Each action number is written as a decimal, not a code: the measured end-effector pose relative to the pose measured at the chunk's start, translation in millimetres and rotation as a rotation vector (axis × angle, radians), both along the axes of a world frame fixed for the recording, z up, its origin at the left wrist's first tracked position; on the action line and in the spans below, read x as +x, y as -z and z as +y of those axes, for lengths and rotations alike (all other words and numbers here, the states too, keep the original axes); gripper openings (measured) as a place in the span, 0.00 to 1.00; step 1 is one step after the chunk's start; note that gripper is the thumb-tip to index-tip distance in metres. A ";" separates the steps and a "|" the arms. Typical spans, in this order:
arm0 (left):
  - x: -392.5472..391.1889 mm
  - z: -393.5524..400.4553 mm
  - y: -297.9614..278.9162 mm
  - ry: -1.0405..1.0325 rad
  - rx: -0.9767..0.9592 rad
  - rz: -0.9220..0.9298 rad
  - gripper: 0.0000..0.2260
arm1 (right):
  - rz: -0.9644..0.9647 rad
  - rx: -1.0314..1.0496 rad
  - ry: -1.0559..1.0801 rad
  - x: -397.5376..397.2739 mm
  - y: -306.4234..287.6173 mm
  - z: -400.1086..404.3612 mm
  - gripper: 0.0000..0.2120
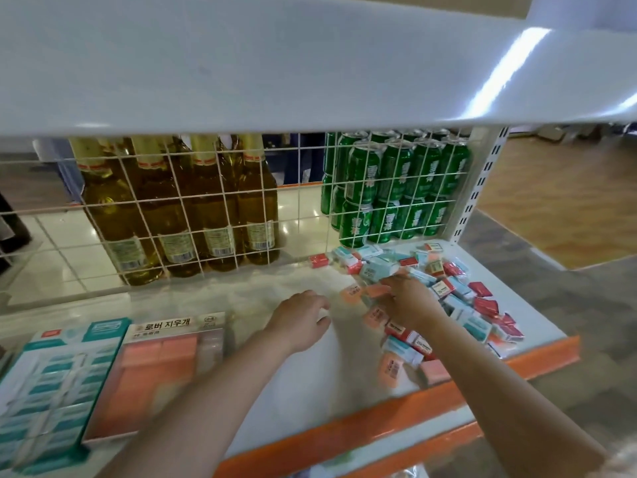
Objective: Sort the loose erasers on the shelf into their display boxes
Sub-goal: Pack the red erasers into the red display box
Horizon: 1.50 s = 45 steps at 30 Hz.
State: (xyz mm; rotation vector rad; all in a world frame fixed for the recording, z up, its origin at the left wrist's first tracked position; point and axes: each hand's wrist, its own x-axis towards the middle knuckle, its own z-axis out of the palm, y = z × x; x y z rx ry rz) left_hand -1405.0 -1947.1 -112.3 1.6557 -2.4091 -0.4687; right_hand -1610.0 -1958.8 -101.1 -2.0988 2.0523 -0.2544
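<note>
The erasers (444, 294) lie heaped at the shelf's (310, 374) right end, well apart from the boxes (103, 374). Your right hand (408, 300) reaches into the heap; what it holds, I cannot tell. Your left hand (303, 320) curls, seemingly empty, nearby.

We are counting two open cardboard display boxes at eight o'clock: one teal-and-white box (51, 381) and one salmon-pink box (155, 377). We are seeing four amber glass bottles (179, 205) at eleven o'clock. The stacked green drink cans (393, 188) and the loose wrapped erasers (448, 298) are too crowded to count.
</note>
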 end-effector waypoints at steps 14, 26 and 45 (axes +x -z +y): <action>-35.9 -3.1 10.4 0.005 0.048 0.036 0.14 | 0.086 0.009 -0.123 -2.7 0.5 -18.5 0.12; -45.2 -2.9 12.1 0.029 0.022 0.090 0.18 | 0.002 0.019 0.007 -8.9 -6.2 -23.6 0.15; -40.7 1.7 1.6 0.146 -0.102 -0.172 0.17 | -0.237 -0.108 0.030 -16.2 -7.8 8.9 0.10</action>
